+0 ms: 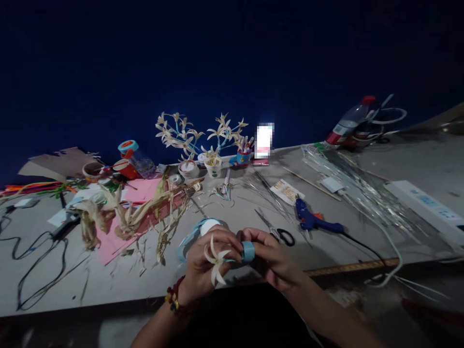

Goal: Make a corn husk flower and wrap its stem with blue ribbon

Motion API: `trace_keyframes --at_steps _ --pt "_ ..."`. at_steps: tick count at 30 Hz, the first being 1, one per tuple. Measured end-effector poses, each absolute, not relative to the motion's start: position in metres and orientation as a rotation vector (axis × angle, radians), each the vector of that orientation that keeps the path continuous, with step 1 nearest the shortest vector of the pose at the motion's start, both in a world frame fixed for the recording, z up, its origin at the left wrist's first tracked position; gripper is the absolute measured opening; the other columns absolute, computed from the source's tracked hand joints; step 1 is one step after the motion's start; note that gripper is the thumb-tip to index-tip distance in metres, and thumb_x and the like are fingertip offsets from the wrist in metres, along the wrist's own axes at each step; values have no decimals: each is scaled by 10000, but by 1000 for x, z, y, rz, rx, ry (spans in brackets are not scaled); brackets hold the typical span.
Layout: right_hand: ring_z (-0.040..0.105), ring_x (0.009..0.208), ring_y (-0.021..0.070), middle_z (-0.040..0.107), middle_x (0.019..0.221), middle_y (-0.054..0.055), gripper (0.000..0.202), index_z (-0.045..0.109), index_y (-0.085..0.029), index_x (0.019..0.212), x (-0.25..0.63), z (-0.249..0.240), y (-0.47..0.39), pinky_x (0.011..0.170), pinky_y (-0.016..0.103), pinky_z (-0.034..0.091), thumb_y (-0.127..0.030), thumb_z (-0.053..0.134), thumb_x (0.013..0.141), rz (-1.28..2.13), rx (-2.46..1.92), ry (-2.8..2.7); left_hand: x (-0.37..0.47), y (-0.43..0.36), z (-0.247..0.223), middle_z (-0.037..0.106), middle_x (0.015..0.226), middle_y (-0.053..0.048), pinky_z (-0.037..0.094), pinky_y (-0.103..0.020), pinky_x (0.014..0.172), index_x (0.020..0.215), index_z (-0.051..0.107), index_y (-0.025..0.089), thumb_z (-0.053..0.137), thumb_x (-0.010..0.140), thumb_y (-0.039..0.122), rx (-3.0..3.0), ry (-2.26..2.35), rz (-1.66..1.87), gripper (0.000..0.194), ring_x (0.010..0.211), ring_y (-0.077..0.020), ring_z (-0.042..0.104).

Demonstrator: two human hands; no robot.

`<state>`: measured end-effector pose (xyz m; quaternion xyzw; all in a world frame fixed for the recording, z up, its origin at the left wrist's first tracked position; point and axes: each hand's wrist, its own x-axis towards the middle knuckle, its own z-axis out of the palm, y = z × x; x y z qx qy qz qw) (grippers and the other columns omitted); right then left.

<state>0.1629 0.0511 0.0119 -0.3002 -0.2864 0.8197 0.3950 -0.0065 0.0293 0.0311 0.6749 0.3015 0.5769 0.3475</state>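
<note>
Near the table's front edge, my left hand (203, 261) pinches a white craft flower (218, 260) with narrow petals; its stem is mostly hidden by the fingers. My right hand (271, 256) grips a small roll of light blue tape (248, 251) between thumb and fingers, right beside the left fingertips. Both hands are closed and nearly touching. Just behind the left hand lies a white rounded object with loose blue strip (192, 237) around it, partly covered. Scissors (273, 227) rest on the table beyond my right hand, blades half apart.
A blue glue gun (315, 218) with a cord lies right of the scissors. Finished flower sprays (223, 133) stand in cups at the back. Dried husks (130, 212) cover pink paper on the left. Wires (362, 188), a power strip (427, 205) and a bottle (350, 122) are right.
</note>
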Motion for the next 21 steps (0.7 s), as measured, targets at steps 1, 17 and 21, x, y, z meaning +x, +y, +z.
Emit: trace_keyframes --at_steps 1,17,21 --pt "471 612 92 536 701 -39 380 535 -179 668 163 13 50 584 209 395 -325 885 639 2101 -768 -692 -6 30 31 744 850 -87 523 -409 814 889 772 229 676 907 300 1774 751 1505 121 840 -246 662" --pt "561 901 204 603 927 38 177 728 -245 944 165 9 60 807 318 441 -398 747 857 1499 -511 -1283 -9 28 19 693 865 -61 478 -436 900 907 691 206 606 931 199 1714 753 1478 89 869 -235 644" --pt "566 943 222 591 985 59 159 744 -272 1005 167 6 61 843 353 444 -387 666 927 1284 -415 -1443 -12 29 24 698 867 -53 471 -415 905 909 692 205 609 913 137 1751 801 1417 107 887 -230 643"
